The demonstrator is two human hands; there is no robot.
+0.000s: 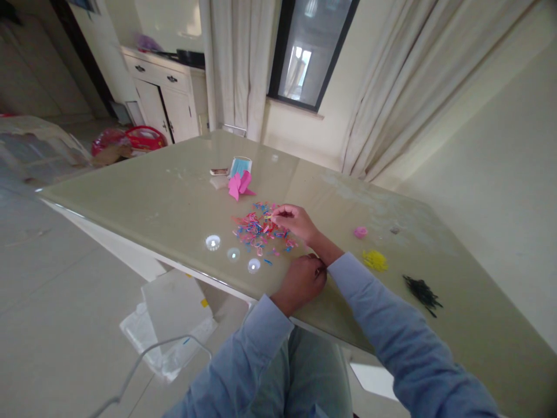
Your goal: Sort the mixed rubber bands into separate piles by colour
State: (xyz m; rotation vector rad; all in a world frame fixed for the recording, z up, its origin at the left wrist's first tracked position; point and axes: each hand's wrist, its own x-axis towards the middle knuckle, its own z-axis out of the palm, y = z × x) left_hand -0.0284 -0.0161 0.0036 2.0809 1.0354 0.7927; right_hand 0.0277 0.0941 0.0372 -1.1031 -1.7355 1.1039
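Observation:
A loose heap of small, thin looped pieces (256, 232) in pink, red and blue lies on the table in front of me. My right hand (292, 219) is over the heap's right side, thumb and fingertips pinched on a small yellow piece (267, 217). Just below the right wrist, my left hand (304, 280) rests on the table near its front edge. Its fingers are curled in, and whatever they may hold is hidden. To the right lie a pile of yellow pieces (375, 260) and a pile of black strips (422, 293).
Bright round reflections or clear discs (213, 242) show left of the heap. Behind it are crumpled pink paper (240, 184) and a blue mask (241, 166). A pink lump (360, 232) sits at right. A white cabinet (163, 96) stands beyond the glossy table (130, 191).

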